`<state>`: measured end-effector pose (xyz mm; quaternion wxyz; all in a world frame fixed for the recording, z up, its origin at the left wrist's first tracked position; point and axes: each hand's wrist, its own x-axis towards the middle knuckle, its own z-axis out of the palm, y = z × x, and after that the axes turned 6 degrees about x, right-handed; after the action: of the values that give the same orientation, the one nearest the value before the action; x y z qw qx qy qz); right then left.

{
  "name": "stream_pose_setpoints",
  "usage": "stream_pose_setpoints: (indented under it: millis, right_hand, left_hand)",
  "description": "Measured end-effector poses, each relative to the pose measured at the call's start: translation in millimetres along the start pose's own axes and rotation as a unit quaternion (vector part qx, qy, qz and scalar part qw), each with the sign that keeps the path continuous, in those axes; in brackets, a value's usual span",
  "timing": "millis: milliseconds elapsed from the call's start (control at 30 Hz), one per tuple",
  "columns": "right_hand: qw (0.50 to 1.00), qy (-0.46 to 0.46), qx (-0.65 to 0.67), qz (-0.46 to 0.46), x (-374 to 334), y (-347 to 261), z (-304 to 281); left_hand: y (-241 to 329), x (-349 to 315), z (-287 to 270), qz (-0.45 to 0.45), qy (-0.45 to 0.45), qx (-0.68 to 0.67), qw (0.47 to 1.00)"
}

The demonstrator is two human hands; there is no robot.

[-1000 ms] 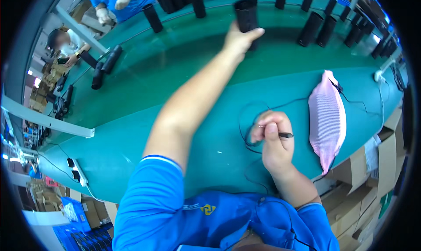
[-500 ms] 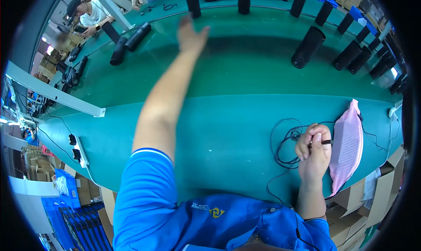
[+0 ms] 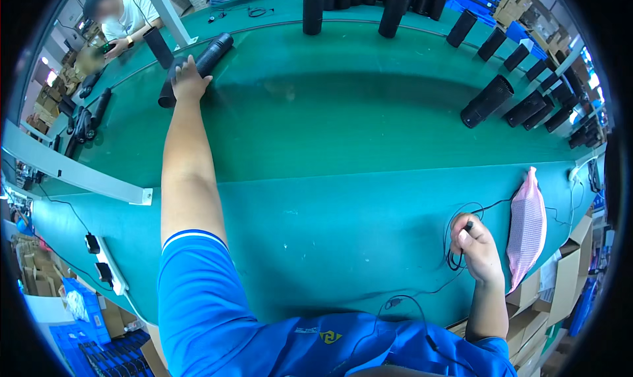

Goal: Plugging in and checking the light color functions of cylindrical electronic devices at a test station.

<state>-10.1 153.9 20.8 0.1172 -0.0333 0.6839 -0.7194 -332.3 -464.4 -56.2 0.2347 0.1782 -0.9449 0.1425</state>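
My left hand [image 3: 189, 86] reaches far across the green bench, fingers apart, over a black tube [image 3: 166, 95] that it partly hides. Whether it grips the tube, I cannot tell. A second black tube [image 3: 215, 53] lies slanted beside it. Closed in a pinch, my right hand [image 3: 476, 248] holds a black cable end [image 3: 469, 225]. Loops of thin black cable [image 3: 453, 261] hang under and beside that hand. To its right rests a pink mesh pouch [image 3: 527, 229].
Several black tubes stand along the far side, one of them a standing tube [image 3: 314, 8]. A leaning tube [image 3: 486, 101] is at the right. A white metal post [image 3: 79, 166] and a power strip [image 3: 107, 265] are on the left. A person [image 3: 122, 14] works at the far left.
My left hand has moved left from the far middle to the black tube. My right hand still holds the cable end and has shifted slightly lower. The view has shifted too.
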Motion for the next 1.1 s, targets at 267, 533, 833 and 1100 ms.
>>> stream_pose_setpoints:
  millis: [267, 533, 833, 1100]
  right_hand:
    - [0.991, -0.069, 0.111, 0.038, 7, -13, 22]
    - [0.943, -0.142, 0.288, 0.09, -5, 2, 34]
    - [0.919, -0.294, 0.21, -0.158, -37, 17, 47]
    - [0.791, -0.336, 0.511, -0.005, -36, 5, 40]
  left_hand:
    - [42, -50, -93, -0.083, 0.099, -0.33, 0.935]
    - [88, -182, -267, -0.174, 0.042, -0.852, 0.492]
    - [164, -296, -366, -0.206, -0.117, -0.93, 0.28]
    - [211, -347, -363, 0.041, -0.209, -0.947, 0.24]
